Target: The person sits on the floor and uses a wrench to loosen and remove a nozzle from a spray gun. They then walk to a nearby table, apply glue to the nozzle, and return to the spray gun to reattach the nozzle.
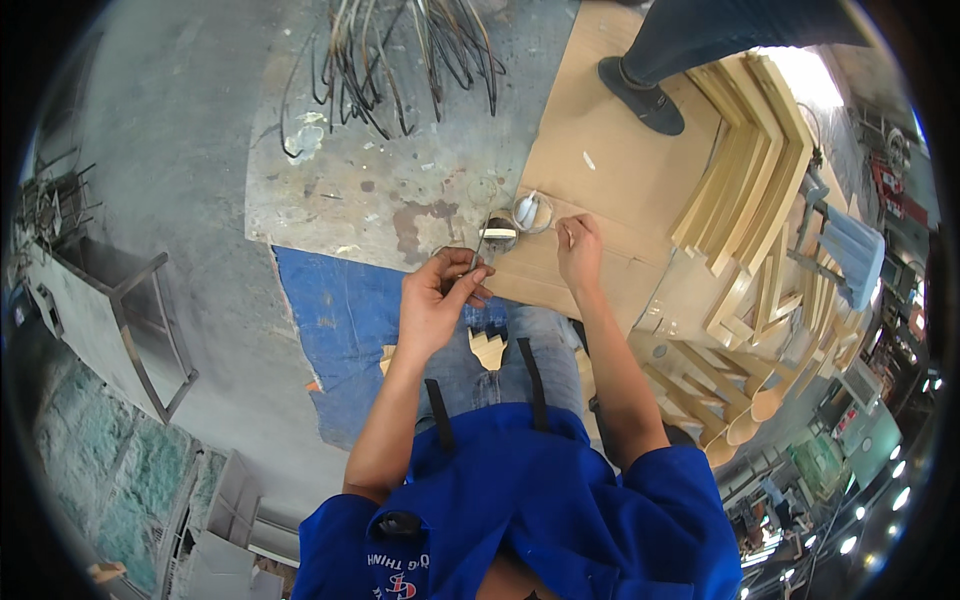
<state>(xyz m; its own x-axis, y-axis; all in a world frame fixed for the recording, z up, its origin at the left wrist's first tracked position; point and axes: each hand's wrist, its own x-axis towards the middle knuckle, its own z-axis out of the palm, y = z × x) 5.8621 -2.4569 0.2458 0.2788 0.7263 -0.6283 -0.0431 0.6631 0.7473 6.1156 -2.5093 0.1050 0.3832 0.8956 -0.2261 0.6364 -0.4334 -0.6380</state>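
While the left hand (pixel 436 292) grasps a thin rod (pixel 477 257) between thumb and fingers, the right hand (pixel 580 248) is raised at the other side with its fingertips drawn together; whether these grip anything small cannot be told. The hands are apart from each other. The rod extends up and slightly to the right from the left hand, its far end at the edge of a dark round item (pixel 499 243) crossed by a pale bar (pixel 497 233). Just beside this item, toward the right hand, is a round container (pixel 543 217) with a white bottle (pixel 527 208) inside its rim.

A wood piece (pixel 488 350) with a notched upper edge is located at the lap, over the jeans (pixel 545 352), below and to the right of the left hand. Cardboard (pixel 610 165) covers the floor ahead and to the right; a stained grey sheet (pixel 350 195) adjoins it on the left. A blue sheet (pixel 335 335) lies to the left of the legs.

Bent rods (pixel 375 70) are bundled at the far edge. Another person's shoe (pixel 645 100) rests on the cardboard, near stacked wood frames (pixel 775 150). Rounded wood parts (pixel 740 425) lie nearer, at the right.
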